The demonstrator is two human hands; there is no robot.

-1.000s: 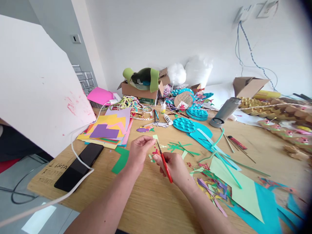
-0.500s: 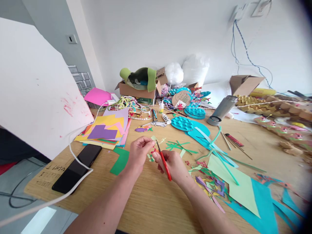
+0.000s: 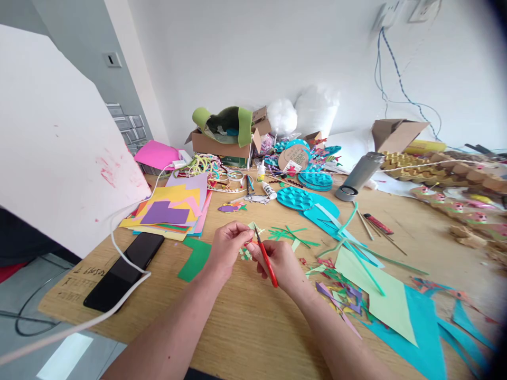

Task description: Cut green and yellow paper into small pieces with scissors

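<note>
Red-handled scissors (image 3: 269, 264) are held in my right hand (image 3: 279, 261), with the dark blades pointing up and slightly left. My left hand (image 3: 229, 245) pinches a small pale green paper piece (image 3: 252, 225) close beside the blades. Small pale green and red cut pieces (image 3: 245, 254) lie on the table beneath my fingertips. Thin green strips (image 3: 293, 236) lie just beyond my right hand. A green paper piece (image 3: 196, 258) rests left of my left hand. Coloured scraps (image 3: 344, 298) are heaped to the right.
Stacked coloured papers (image 3: 170, 211) and a black phone (image 3: 122, 272) are at the left, crossed by a white cable. Glue bottles (image 3: 269, 191), blue egg-tray discs (image 3: 295, 198) and a grey flask (image 3: 360, 177) stand or lie farther back. Light green paper (image 3: 390, 298) lies right.
The camera view has shifted slightly. My hands stay close together, and the scissor blades and the small paper piece have barely moved.
</note>
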